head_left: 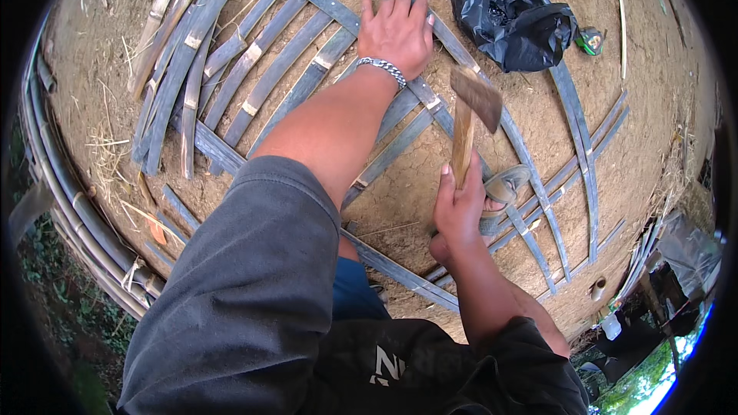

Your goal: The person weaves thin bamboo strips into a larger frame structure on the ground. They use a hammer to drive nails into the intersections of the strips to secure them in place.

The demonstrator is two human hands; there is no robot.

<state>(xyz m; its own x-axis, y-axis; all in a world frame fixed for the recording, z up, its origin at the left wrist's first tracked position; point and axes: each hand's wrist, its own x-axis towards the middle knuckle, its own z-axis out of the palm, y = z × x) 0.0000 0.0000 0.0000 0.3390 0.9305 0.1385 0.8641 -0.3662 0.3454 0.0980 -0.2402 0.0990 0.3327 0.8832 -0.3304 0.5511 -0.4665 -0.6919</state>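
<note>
A lattice of split bamboo slats (492, 119) lies flat on the bare earth ground (653, 69), and it takes up most of the view. Long grey strips run from the near left toward the far right, and others cross them, so a loose open grid already exists in the middle and to the right. By the look of it the frame is only partly built: the crossings are few and widely spaced, and the right side shows just a handful of curved strips.

On the far left a bundle of loose bamboo strips (173, 61) lies stacked and not yet worked in. More long poles (69, 207) curve along the near left edge.

A crumpled black plastic bag (511, 15) sits on the far right part of the ground, with a small green object (591, 41) just beside it.

The person's left hand (396, 27) is stretched far forward, palm down, fingers slightly spread and pressed flat on a crossing of slats; a metal chain bracelet (382, 68) circles the wrist.

The right hand (459, 211), nearer, has its fingers wrapped tight around the wooden handle of a hammer (469, 119), whose head is raised just above the slats to the right of the left wrist. A sandal (503, 188) shows just beyond that hand, resting on the slats.

Whether any crossing is already fastened cannot be told.
</note>
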